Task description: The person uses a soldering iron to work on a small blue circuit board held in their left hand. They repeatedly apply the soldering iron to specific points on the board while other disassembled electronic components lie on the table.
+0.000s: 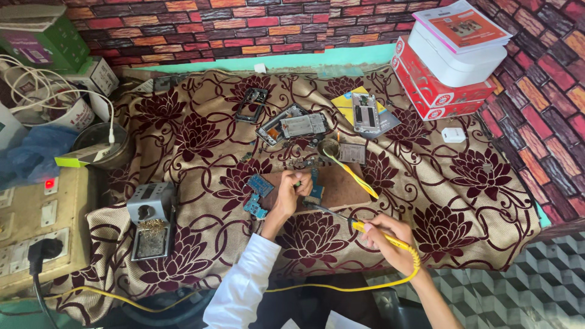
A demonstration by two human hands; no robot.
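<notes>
Soldering iron [381, 236] nearest; dismantled phones [292, 125] lie beyond.

You have one view only, from the camera on your head, so nothing is shared with a second angle. It looks steeply down and forward over the workbench, far enough back to take in the whole flowered cloth [201, 244] from its near edge to the brick-patterned wall [244, 27] behind. Your left hand [290, 196] sits near the middle of the frame, your right hand [390, 237] lower and to the right, both forearms entering from the bottom edge. The power strip [36, 228] closes the left side, the stacked boxes [448, 67] the upper right corner
</notes>
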